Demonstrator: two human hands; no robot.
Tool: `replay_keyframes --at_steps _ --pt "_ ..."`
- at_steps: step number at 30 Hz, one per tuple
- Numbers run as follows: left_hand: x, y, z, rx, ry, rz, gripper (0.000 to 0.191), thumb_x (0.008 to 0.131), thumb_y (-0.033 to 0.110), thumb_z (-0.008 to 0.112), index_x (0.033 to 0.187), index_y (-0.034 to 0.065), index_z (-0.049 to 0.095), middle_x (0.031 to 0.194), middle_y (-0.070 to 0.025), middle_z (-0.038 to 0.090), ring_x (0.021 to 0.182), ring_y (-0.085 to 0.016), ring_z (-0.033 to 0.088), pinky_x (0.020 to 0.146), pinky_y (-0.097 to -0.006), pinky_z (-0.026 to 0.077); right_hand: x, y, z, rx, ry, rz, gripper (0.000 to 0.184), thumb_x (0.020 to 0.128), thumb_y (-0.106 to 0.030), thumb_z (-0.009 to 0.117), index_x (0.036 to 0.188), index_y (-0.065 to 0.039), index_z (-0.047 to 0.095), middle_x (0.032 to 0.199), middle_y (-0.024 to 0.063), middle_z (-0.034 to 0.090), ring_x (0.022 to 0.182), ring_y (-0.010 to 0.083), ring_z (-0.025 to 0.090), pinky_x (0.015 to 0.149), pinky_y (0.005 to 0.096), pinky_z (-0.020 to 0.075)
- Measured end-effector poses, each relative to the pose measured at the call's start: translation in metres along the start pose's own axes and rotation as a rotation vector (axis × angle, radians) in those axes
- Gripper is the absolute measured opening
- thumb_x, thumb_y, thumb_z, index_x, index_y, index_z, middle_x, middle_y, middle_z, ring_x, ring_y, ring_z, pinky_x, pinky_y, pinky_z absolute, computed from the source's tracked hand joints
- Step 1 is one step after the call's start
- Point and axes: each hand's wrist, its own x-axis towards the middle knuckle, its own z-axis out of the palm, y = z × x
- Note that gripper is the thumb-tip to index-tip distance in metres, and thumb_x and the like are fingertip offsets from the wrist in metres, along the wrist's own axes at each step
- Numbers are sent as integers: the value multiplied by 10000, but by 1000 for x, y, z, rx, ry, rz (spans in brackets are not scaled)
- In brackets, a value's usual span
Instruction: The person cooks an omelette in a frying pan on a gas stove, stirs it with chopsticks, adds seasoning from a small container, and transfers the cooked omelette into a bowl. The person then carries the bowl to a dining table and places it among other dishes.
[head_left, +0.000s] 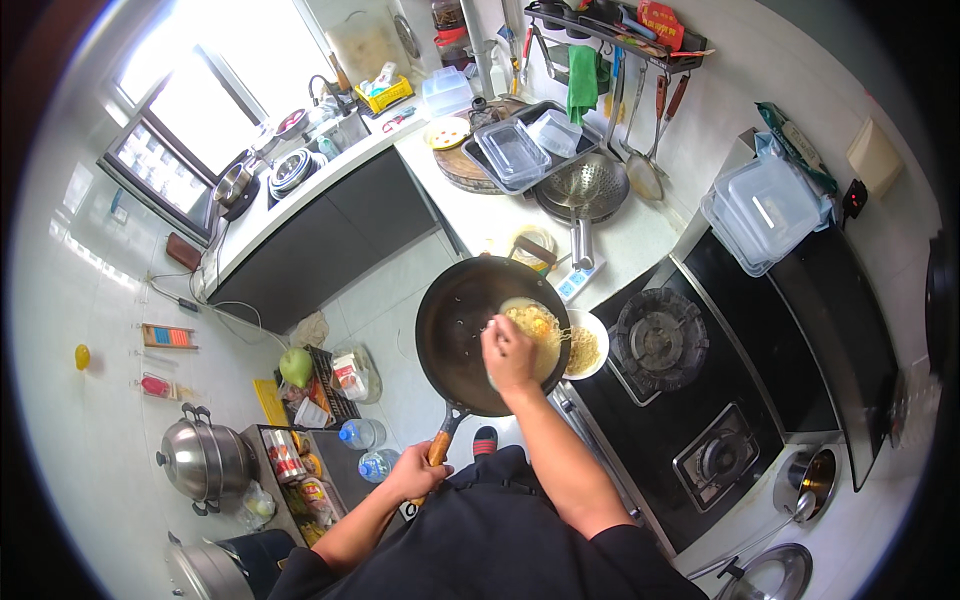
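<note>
My left hand (418, 471) is closed around the wooden handle of a dark wok (457, 330), which is lifted and tilted towards the right. Noodles with egg and pale broth (536, 326) lie at the wok's right side. Below that rim, a white bowl (602, 346) with noodles in it sits at the stove's near edge, and some strands hang from the wok over it. Over the wok's food is my right hand (510, 352), fingers curled; whether it holds a utensil cannot be made out.
A black gas stove with two burners (658, 339) is at the right. Beyond the wok, the white counter (480, 217) bears a metal strainer (585, 184), a tray with plastic containers (517, 154) and a power strip (581, 279). Water bottles (379, 465) stand at the lower left.
</note>
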Motion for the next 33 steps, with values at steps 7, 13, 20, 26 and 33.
replay_keyframes --at_steps 7,13,20,26,33 --pt "4 -3 2 -14 -9 24 251 868 85 805 999 14 602 800 -17 614 667 -114 606 610 -306 507 -2 -33 -16 157 -86 -190 137 955 -119 683 1080 -71 710 881 146 740 773 384 722 661 448 578" --pt "-1 5 -1 29 -18 38 253 877 93 804 1005 11 601 791 -32 627 632 -118 611 584 -312 504 -17 21 -27 -21 27 76 120 949 -118 681 1050 -66 719 865 165 734 771 390 726 661 470 575" --pt "-1 18 0 55 -20 34 253 855 89 819 976 11 611 794 -8 604 695 -107 588 622 -304 495 -67 5 -71 115 -43 79 126 930 -86 710 1046 -47 742 895 173 746 773 355 742 677 422 578" --pt "8 3 2 -7 -46 30 253 872 80 804 992 8 593 774 -17 608 621 -115 597 571 -307 493 -64 17 -137 90 -87 185 138 926 -105 733 1036 -27 763 889 178 768 799 344 767 686 394 592" --pt "5 10 7 29 -30 33 243 874 78 795 984 6 592 759 -27 620 622 -123 610 573 -312 498 -77 20 -152 -58 2 116 167 932 -69 740 1076 10 772 906 191 786 849 284 800 730 345 608"
